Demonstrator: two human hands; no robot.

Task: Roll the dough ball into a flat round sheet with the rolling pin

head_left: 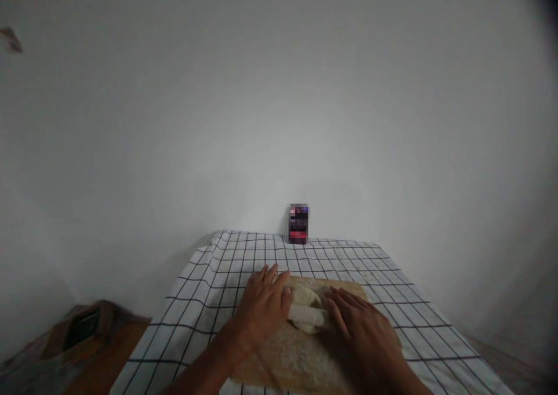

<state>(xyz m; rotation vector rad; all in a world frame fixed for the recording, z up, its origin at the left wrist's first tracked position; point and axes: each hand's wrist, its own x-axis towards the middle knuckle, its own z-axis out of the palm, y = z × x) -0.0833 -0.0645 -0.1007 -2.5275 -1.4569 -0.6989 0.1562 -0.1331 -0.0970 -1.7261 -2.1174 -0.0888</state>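
A pale rolling pin (307,315) lies across a flattened round of dough (306,295) on a floured wooden board (296,360). My left hand (267,296) rests over the pin's left end, fingers stretched forward and slightly apart. Over the right end lies my right hand (361,319), its fingers extended flat toward the upper left. Both palms press on the pin rather than wrap round it. The pin's ends are hidden beneath my hands, and its middle shows between them.
A black-and-white checked cloth (257,249) covers the table. At its back edge a small dark, pixelated upright object (299,224) stands against the white wall (279,121). A brown box-like thing with a dark opening (82,328) sits low at the left.
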